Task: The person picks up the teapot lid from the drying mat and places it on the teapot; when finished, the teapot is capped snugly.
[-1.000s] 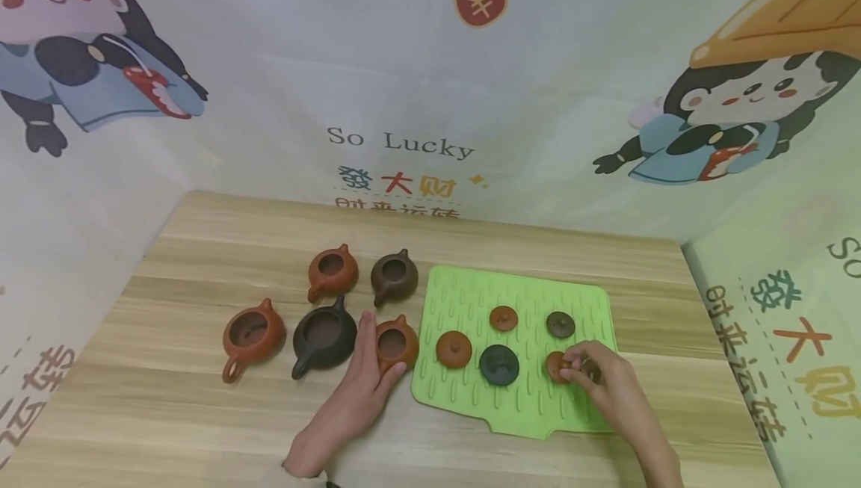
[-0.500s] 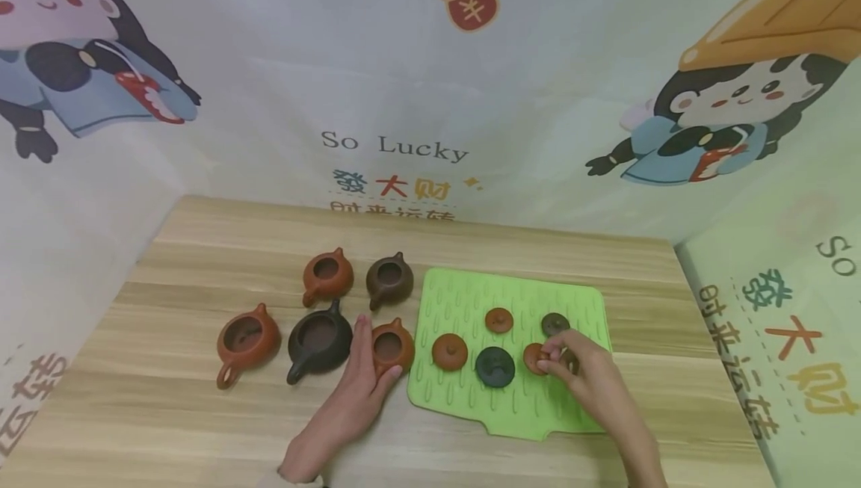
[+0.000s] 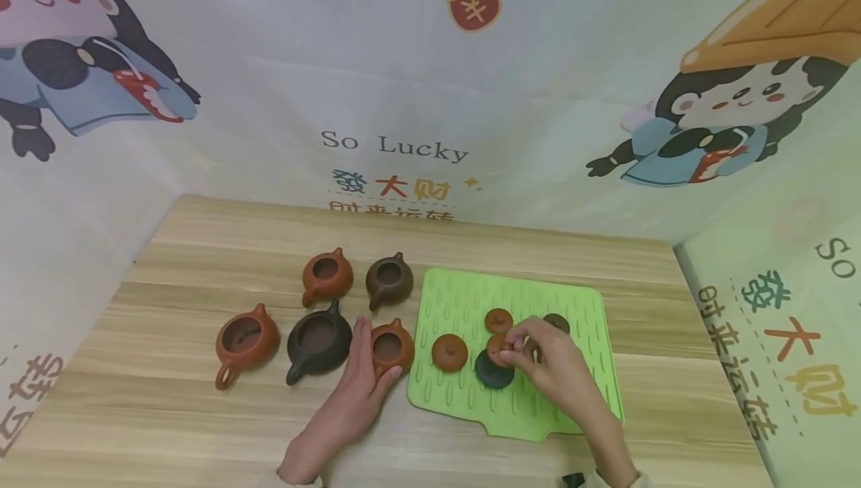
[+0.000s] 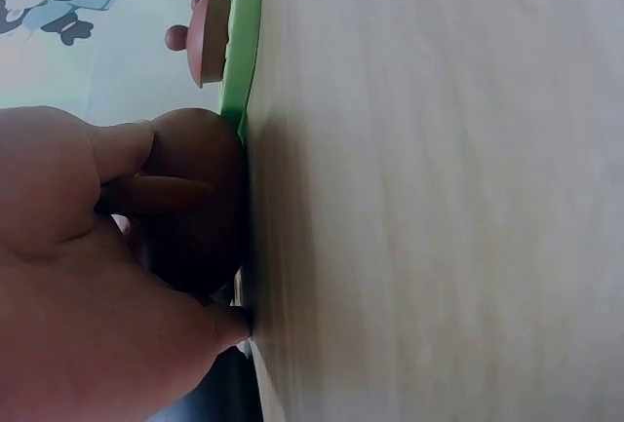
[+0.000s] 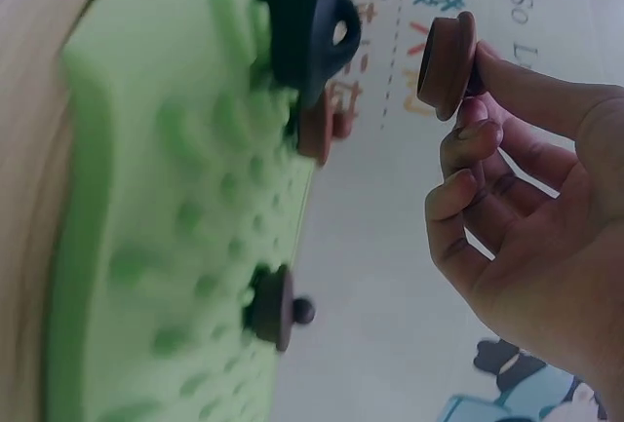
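My right hand [image 3: 558,361] pinches a small reddish-brown teapot lid [image 3: 496,349] by its knob. In the right wrist view the lid [image 5: 445,69] is well above the green mat [image 5: 146,198]. From the head it overlaps a black lid [image 3: 494,373] lying on the mat. My left hand [image 3: 355,391] grips a small reddish-brown lidless teapot [image 3: 400,357] on the table, thumb on the near side and fingers along its left. The left wrist view shows this teapot [image 4: 195,144] beside the mat's edge, its handle near the palm.
Other lidless teapots stand left of the held one: a black one [image 3: 319,338], a dark brown one [image 3: 397,290], and reddish ones [image 3: 257,342] farther left and behind. Reddish lids [image 3: 449,353] and a dark lid [image 3: 557,323], partly hidden by my right hand, lie on the mat.
My right hand has lifted the small reddish lid off the right part of the mat and carried it left, over the black lid. My left hand stays on the teapot.
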Action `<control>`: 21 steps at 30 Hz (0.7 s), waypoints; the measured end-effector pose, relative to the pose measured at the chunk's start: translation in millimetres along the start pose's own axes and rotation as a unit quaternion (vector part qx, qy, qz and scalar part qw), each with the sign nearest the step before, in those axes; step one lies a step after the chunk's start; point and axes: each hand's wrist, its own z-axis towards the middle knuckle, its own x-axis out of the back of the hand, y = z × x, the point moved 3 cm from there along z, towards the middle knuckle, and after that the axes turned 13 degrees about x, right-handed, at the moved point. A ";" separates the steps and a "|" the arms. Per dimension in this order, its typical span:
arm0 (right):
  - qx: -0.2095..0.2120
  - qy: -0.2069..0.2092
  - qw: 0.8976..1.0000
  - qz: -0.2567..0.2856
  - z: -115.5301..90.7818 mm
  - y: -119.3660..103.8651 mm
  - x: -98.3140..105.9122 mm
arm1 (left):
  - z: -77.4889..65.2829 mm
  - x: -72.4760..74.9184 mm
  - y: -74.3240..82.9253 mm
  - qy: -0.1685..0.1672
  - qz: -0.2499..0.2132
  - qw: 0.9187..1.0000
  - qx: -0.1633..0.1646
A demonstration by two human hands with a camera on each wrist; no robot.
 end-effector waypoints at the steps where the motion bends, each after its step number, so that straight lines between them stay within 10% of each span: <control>1: 0.004 -0.002 1.000 0.005 2.5 -1.7 -2.1 | 0.4 -0.4 -0.7 0.002 0.000 1.000 -0.003; 21: 0.059 -0.041 0.997 0.001 42.8 -26.9 -39.2 | -0.1 2.3 3.9 -0.014 0.009 1.000 0.023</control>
